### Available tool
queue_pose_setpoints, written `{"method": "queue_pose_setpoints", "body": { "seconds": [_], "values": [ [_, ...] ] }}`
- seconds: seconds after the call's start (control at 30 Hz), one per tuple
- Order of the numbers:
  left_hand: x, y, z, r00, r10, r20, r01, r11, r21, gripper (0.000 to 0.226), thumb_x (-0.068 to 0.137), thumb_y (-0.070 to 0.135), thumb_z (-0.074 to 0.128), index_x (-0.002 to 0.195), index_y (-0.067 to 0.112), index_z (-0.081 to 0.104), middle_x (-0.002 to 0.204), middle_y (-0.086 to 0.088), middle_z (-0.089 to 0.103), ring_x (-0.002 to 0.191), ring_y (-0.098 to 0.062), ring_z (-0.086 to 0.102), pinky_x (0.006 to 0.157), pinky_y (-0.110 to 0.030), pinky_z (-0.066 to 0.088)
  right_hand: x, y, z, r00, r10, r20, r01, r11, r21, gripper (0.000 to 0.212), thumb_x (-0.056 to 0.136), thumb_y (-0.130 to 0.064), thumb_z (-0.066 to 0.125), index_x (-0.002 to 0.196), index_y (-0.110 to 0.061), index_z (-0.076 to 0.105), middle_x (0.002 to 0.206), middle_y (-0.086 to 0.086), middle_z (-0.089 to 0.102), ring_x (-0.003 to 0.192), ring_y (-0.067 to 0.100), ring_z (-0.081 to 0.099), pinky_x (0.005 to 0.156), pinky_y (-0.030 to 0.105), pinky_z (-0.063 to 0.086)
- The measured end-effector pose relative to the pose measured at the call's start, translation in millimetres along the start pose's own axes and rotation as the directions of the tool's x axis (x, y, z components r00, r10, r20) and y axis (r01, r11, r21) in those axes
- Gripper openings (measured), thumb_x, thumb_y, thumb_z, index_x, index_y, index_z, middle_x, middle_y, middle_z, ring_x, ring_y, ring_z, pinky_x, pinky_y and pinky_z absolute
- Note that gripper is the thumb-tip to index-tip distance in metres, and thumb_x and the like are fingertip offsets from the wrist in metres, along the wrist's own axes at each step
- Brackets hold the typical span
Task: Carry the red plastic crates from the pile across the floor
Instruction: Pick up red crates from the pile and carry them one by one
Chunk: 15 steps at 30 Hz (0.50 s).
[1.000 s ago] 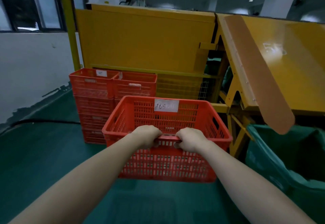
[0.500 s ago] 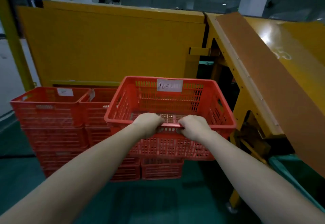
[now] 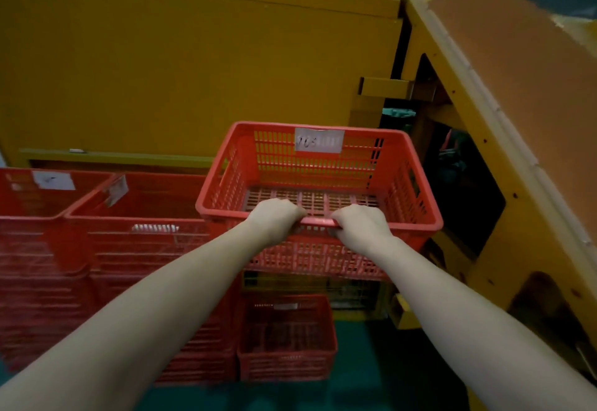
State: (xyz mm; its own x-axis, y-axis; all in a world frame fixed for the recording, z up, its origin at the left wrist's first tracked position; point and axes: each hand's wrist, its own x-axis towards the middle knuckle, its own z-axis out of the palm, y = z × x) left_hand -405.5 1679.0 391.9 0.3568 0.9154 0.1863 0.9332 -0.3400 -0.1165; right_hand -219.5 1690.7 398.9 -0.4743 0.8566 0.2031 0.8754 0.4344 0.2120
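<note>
Still clutching the red crate [image 3: 323,258] by its near rim, left grip [image 3: 274,220] and right grip [image 3: 363,226] curled tight, now closer to the stacked crates [image 3: 145,249] leftward.

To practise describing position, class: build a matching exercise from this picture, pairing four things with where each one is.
1 labelled red plastic crate
2 low red plastic crate
3 yellow metal panel
4 brown sloped board

a on the green floor
b far right
c behind the red crate stacks
d gripped by left hand and right hand

Pairs: 1-d, 2-a, 3-c, 4-b
</note>
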Motion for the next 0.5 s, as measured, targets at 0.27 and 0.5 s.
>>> {"method": "queue_pose_setpoints", "body": {
  "seconds": [0.27,0.5],
  "values": [
    [131.6,-24.1,131.2,0.991,-0.014,0.134,0.027,0.995,-0.091,0.028,0.095,0.017,0.048,0.121,0.023,0.057,0.113,-0.008,0.066,0.105,-0.032,0.061,0.083,-0.039,0.047,113.7,59.3,142.4,0.988,0.051,0.148,-0.058,0.997,0.046,0.019,0.094,-0.038,0.054,0.103,-0.027,0.065,0.102,0.003,0.068,0.102,0.027,0.061,0.075,0.035,0.049],
    [148.6,-29.3,292.7,0.967,0.012,0.255,0.024,0.990,-0.138,0.015,0.093,0.019,0.051,0.105,0.019,0.060,0.105,-0.007,0.067,0.100,-0.031,0.061,0.077,-0.038,0.047,125.3,34.1,303.9,0.964,0.126,0.234,-0.146,0.987,0.072,0.019,0.093,-0.032,0.053,0.105,-0.029,0.067,0.106,0.000,0.069,0.110,0.025,0.057,0.085,0.035,0.042]
  ]
}}
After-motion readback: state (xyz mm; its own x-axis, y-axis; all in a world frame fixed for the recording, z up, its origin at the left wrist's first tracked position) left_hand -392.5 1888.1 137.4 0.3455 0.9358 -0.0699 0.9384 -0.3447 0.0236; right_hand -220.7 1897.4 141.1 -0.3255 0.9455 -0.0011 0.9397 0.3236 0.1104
